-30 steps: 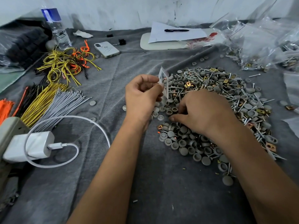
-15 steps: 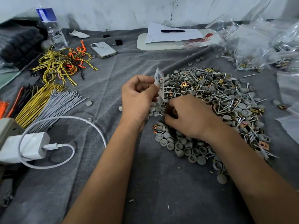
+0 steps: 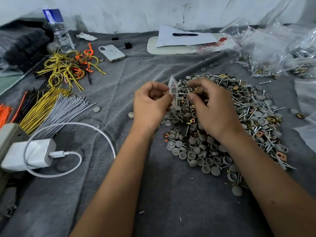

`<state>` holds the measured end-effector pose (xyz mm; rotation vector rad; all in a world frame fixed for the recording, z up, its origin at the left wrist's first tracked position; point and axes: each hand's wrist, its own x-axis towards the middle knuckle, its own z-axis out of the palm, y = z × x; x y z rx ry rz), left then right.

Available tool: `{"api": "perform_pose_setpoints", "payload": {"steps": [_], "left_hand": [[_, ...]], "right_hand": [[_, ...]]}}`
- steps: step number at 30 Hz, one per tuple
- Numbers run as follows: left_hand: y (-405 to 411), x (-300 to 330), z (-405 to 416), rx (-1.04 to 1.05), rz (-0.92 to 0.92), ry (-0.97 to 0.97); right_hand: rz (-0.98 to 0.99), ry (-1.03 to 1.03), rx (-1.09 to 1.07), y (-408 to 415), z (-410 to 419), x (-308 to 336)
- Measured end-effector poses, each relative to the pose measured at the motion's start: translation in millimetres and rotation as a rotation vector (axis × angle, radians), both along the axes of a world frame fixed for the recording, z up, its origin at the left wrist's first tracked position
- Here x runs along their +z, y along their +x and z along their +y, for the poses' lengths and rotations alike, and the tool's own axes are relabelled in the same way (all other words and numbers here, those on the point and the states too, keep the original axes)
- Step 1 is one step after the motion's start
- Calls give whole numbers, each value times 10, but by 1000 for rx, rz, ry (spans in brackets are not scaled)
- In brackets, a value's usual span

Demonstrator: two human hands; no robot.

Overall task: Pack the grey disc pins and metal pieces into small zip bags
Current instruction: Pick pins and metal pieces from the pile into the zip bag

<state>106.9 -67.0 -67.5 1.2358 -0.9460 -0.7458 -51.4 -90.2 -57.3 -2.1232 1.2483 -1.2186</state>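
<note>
A big heap of grey disc pins, screws and brass metal pieces [image 3: 242, 120] lies on the grey cloth at centre right. My left hand [image 3: 150, 105] pinches a small clear zip bag [image 3: 173, 89] upright at the heap's left edge. My right hand [image 3: 212, 108] is raised just right of the bag, fingers curled, pinching small parts near the bag's mouth; what exactly it holds is hard to tell.
Bundles of yellow, grey and orange cable ties [image 3: 47, 110] lie at the left, with a white charger and cable [image 3: 32, 154]. A phone [image 3: 112, 53], water bottle [image 3: 59, 29], paper with pen [image 3: 184, 37] sit at the back. Filled clear bags [image 3: 273, 53] pile at back right.
My right hand has lifted off the heap and moved up toward the bag's mouth with picked-up parts. My left hand still holds the bag upright.
</note>
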Motion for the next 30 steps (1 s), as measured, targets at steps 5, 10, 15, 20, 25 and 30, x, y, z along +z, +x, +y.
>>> {"api": "perform_pose_setpoints", "payload": {"steps": [5,10,15,20,25,30], "left_hand": [[-74,-35,10,-71,-146,16],[-145,-58,19,-103,-172,13],[-134,-55,12,-110,-146,-3],[-126,-41,14,-149,-98,-31],[-75,-30,1,-114,-1,-59],[-15,1,-10,-32,142,-85]], "right_hand": [[-242,-5,-1,-20,-21,0],[-250,-22,-18,-31,-31,0],[-148,-71,-49,-32,-9,-11],[-88,-80,-19,-34,-46,-18],[-51,-101,62,-3,-49,-45],[4,-129,0,-44,-63,-40]]}}
